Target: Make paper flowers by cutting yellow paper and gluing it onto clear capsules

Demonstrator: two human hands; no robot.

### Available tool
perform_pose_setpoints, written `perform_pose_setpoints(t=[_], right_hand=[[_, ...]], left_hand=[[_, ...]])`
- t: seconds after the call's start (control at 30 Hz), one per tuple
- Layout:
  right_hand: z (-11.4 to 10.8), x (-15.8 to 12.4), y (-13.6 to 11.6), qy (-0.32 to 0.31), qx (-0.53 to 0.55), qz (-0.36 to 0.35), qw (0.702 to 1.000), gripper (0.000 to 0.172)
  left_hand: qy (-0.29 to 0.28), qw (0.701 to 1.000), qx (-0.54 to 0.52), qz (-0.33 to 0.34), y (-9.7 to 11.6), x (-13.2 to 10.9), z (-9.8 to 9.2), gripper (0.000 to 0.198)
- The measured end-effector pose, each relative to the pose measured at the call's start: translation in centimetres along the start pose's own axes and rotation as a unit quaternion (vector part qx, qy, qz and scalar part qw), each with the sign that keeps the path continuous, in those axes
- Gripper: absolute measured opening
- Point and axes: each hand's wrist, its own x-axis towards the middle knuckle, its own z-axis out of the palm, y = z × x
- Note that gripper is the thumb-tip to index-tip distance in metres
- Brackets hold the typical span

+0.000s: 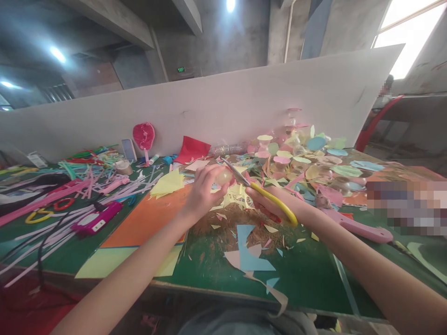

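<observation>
The left hand (205, 190) held a clear round bit of plastic (224, 176) steady, fingers curled tight on it, while the right hand (268, 201) clamped yellow scissors (275, 204), blades close beside it.

Head-worn camera looks forward and down, close over the table (300, 279), apparently wide-angle.

Ahead of the hands (206, 190) (267, 200), a heap of paper cutouts (300, 158) blocks the way to the white partition board (223, 111); nearer the body, hands can pass low over flat paper scraps (249, 253) on the green bench (307, 279).
</observation>
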Motion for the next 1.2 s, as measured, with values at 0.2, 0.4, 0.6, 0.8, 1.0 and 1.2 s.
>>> perform_pose_setpoints(t=[0.2,0.4,0.6,0.8,1.0,1.2], right_hand=[[-0.1,0.1,1.0,-0.003,0.056,-0.010,0.998,0.057],[-0.6,0.2,0.9,-0.006,0.005,-0.122,0.993,0.052],[-0.7,0.2,0.6,-0.009,-0.043,-0.151,0.987,0.049],[-0.5,0.3,1.0,0.001,-0.034,-0.136,0.990,0.049],[-0.2,0.5,1.1,0.016,-0.009,0.019,1.000,0.059],[-0.2,0.4,1.3,0.039,-0.003,-0.043,0.998,0.055]], left_hand=[[-0.006,1.000,0.002,0.005,-0.2,0.1,-0.3,0.040],[-0.024,0.999,0.006,0.036,-0.3,0.2,-0.3,0.042],[-0.020,0.999,-0.007,0.033,-0.3,0.1,-0.2,0.046],[-0.032,0.999,-0.012,0.026,-0.5,0.1,-0.2,0.043],[-0.045,0.998,-0.010,0.050,-0.8,0.0,-0.1,0.039],[-0.052,0.997,-0.009,0.061,-0.9,0.1,0.0,0.040]])
